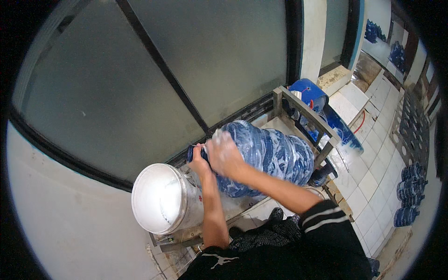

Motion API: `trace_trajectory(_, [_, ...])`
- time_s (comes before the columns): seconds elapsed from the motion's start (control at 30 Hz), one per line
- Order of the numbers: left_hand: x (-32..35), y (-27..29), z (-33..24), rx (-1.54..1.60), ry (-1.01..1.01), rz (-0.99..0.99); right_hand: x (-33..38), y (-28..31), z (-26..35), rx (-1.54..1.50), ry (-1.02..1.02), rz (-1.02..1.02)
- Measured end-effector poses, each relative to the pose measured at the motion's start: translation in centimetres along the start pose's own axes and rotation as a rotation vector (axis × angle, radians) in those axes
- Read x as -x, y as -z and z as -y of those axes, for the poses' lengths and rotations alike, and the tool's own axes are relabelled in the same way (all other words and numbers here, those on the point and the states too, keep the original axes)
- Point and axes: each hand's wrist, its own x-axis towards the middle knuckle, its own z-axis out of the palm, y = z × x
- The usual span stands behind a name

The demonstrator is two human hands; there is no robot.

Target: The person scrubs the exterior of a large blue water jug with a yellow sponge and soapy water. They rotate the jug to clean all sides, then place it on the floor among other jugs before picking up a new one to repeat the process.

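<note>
A large blue water jug [277, 151], streaked with white suds, lies on its side with its neck pointing left. Around the dark neck my left hand [200, 162] is closed. My right hand [224, 154] is on the jug's shoulder beside the neck, smeared by motion. Something whitish shows at its fingertips; whether it is a cloth, a sponge or foam cannot be made out. Just left of my left hand stands a white bucket [193, 205] with whitish foam or liquid at its top.
A metal frame [308, 112] rises past the jug's base. Behind it sits a cut-open blue drum [343, 123]. Frosted window panes [224, 51] border the far side. Several blue jugs [410, 193] stand along the right on the tiled floor [373, 168].
</note>
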Motion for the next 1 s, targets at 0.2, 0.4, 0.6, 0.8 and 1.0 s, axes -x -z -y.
trace_trajectory(0.2, [0.0, 0.9, 1.0, 0.145, 0.206, -0.065, 12.0, -2.1, -0.1, -0.244, 0.022, -0.353])
trace_trajectory(0.4, [-0.3, 1.7, 0.3, 0.096, 0.184, -0.114, 11.0, -4.3, -8.9, -0.217, -0.589, -0.484])
trace_trajectory(0.6, [-1.7, 4.4, 2.3, 0.067, 0.120, -0.170, 14.4, -7.9, -16.3, -0.366, -0.729, -0.520])
trace_trajectory(0.8, [-3.6, 7.0, 2.9, 0.089, 0.186, -0.059, 21.2, -14.2, -11.4, -0.337, -0.685, -0.858])
trace_trajectory(1.0, [-1.8, 5.8, 3.4, 0.160, 0.272, -0.003, 12.5, -7.9, -21.7, -0.160, -1.028, -0.357])
